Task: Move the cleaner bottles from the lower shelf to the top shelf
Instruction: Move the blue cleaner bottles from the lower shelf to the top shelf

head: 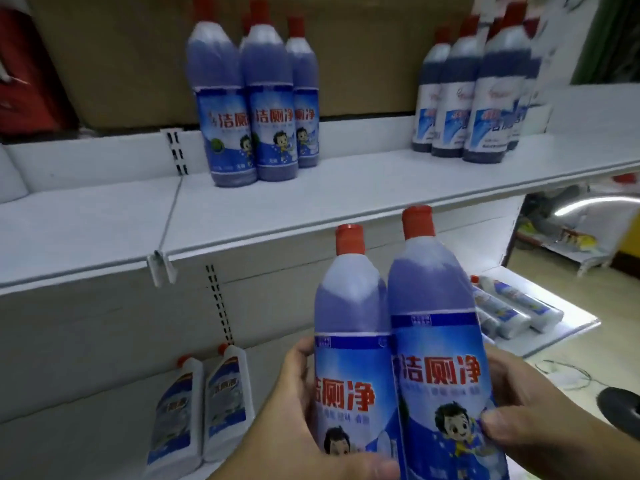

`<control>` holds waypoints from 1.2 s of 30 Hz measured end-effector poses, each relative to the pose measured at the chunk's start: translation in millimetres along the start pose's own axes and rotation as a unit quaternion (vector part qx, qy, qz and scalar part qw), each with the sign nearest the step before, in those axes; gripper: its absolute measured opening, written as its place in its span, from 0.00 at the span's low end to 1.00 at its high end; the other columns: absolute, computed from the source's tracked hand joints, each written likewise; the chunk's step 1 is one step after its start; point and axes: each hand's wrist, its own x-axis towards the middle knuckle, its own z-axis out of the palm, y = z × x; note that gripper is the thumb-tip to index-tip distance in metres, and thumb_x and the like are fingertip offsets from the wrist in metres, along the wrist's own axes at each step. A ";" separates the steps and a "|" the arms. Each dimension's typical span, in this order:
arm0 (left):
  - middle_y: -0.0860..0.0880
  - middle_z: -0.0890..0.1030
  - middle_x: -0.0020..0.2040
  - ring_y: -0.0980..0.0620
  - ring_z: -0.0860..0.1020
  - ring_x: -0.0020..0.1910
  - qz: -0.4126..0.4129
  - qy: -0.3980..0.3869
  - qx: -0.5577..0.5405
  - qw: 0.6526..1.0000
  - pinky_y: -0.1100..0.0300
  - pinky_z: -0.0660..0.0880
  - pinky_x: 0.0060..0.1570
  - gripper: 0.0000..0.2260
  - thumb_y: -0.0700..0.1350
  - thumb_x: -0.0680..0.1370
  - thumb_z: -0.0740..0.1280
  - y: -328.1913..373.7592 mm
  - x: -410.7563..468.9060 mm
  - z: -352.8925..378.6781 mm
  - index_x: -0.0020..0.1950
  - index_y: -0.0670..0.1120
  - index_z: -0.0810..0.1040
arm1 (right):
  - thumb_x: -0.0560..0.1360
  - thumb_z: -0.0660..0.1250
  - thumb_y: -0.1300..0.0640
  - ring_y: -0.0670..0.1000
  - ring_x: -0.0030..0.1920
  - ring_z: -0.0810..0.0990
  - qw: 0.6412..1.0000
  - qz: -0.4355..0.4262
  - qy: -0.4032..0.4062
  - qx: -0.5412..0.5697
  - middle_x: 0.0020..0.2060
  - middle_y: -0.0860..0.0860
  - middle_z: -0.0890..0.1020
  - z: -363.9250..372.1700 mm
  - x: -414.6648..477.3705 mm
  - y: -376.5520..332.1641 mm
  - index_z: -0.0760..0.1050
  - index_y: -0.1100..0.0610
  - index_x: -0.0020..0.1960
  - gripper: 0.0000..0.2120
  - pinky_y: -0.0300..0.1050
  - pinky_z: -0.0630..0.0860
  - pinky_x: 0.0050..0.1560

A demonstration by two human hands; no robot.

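I hold two blue cleaner bottles with red caps upright, side by side, in front of the shelves. My left hand (298, 407) grips the left bottle (349, 317) and my right hand (540, 410) grips the right bottle (436, 306). Both caps reach just below the front edge of the white top shelf (311, 216). On that shelf stand three bottles of the same kind (263, 98). Two white bottles (204, 403) stand on the lower shelf at the left, and several bottles (512, 306) lie on their sides at its right end.
A group of darker blue bottles (485, 95) stands at the right of the top shelf. A brown cardboard box (138, 57) fills the space behind the shelf. A red object (27, 71) is at far left. Floor clutter and a dark round object (620, 407) lie to the right.
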 end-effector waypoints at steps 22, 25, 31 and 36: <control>0.50 0.78 0.55 0.50 0.79 0.53 0.313 0.296 0.122 0.894 0.52 0.78 0.49 0.40 0.31 0.57 0.77 217.4 64.2 -91.9 0.64 0.50 0.65 | 0.61 0.72 0.56 0.53 0.48 0.84 0.942 -0.306 -0.028 -0.132 0.48 0.52 0.83 15.3 189.5 -259.9 0.73 0.53 0.57 0.24 0.50 0.80 0.47; 0.49 0.77 0.56 0.50 0.79 0.54 0.314 0.296 0.137 0.892 0.51 0.77 0.51 0.37 0.28 0.62 0.76 219.0 80.7 -94.8 0.63 0.50 0.64 | 0.61 0.72 0.58 0.56 0.51 0.83 0.939 -0.294 -0.051 -0.173 0.52 0.54 0.82 10.5 212.6 -270.0 0.71 0.55 0.61 0.28 0.50 0.80 0.46; 0.50 0.77 0.54 0.51 0.79 0.52 0.289 0.309 0.159 0.892 0.53 0.77 0.50 0.33 0.26 0.63 0.74 184.8 109.8 -97.4 0.53 0.56 0.65 | 0.60 0.73 0.64 0.57 0.54 0.82 0.940 -0.273 -0.068 -0.191 0.53 0.56 0.82 -8.6 258.8 -238.5 0.72 0.55 0.60 0.29 0.50 0.81 0.48; 0.52 0.79 0.54 0.52 0.80 0.51 0.264 0.310 0.153 0.901 0.58 0.78 0.45 0.33 0.27 0.64 0.74 173.7 122.0 -110.1 0.53 0.59 0.66 | 0.62 0.75 0.70 0.51 0.55 0.81 0.937 -0.281 -0.087 -0.187 0.54 0.51 0.81 -18.2 280.5 -218.1 0.71 0.48 0.59 0.32 0.46 0.81 0.48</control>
